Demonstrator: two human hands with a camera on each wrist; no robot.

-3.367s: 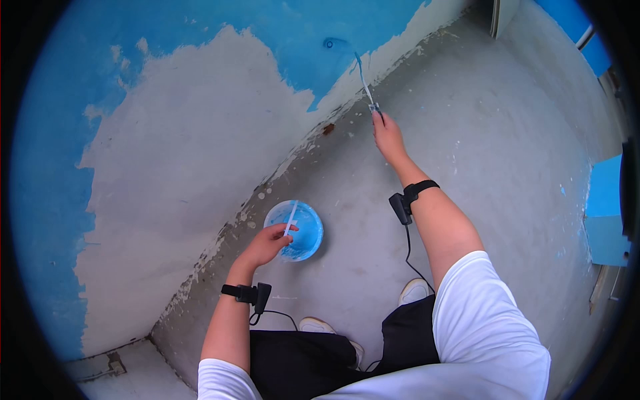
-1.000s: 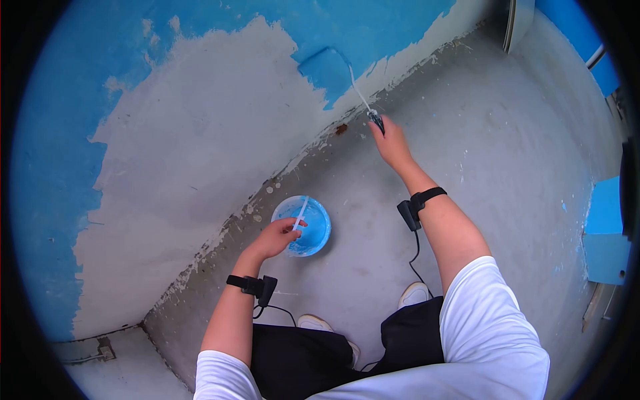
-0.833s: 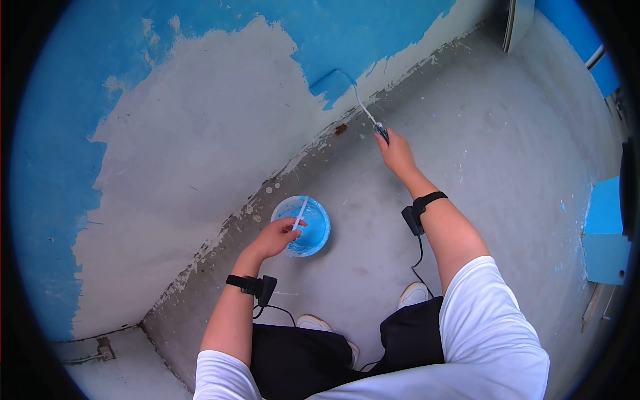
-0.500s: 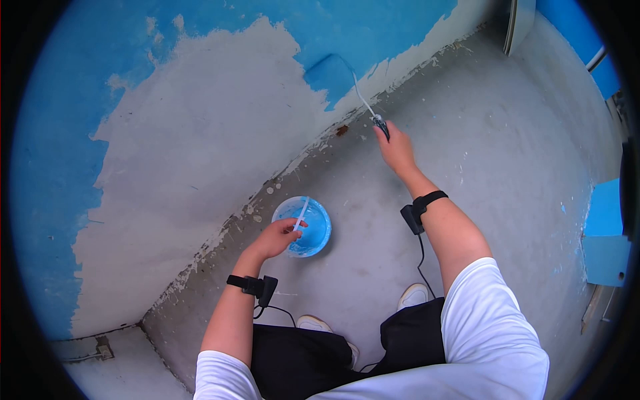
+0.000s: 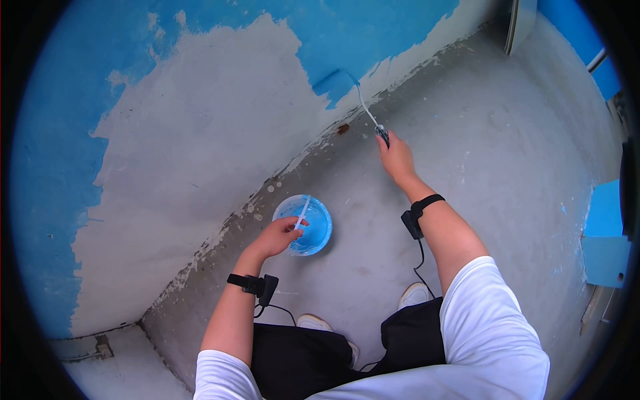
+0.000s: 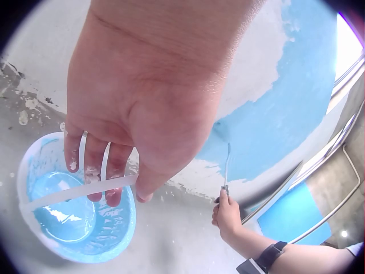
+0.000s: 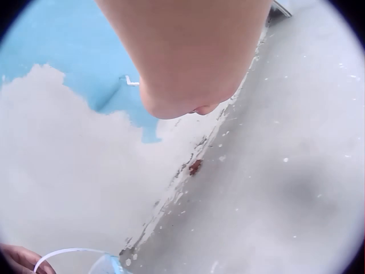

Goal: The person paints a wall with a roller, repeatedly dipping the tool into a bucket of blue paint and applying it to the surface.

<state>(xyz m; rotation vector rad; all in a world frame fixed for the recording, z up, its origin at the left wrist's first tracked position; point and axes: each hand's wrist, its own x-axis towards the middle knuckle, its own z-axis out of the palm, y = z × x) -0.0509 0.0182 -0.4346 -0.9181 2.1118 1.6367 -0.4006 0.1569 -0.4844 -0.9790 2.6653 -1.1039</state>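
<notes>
My right hand [image 5: 398,160] grips the dark handle of a paint roller [image 5: 365,105], whose pale bent rod reaches to the wall. The blue-coated roller sleeve [image 5: 327,81] lies against the blue paint, close by the ragged edge of the white patch. With curled fingers my left hand [image 5: 272,239] holds the white strap handle [image 6: 80,190] of a paint bucket [image 5: 327,223]. Blue paint [image 6: 68,211] covers the bucket's bottom and smears its inner wall. In the right wrist view, the back of my right hand [image 7: 188,85] hides most of the roller's rod and handle.
The wall [image 5: 193,120] carries blue paint around a large whitish area. Its base meets a grey, paint-spotted floor [image 5: 480,133]. A panel edge [image 5: 512,27] stands at the wall's far end. Blue boxy pieces [image 5: 605,230] are on the right. My shoes [image 5: 414,295] are behind the bucket.
Over the past seconds the roller has gone left along the wall, then up and down, and in the last half second lower towards the floor. The left hand keeps its hold on the bucket handle.
</notes>
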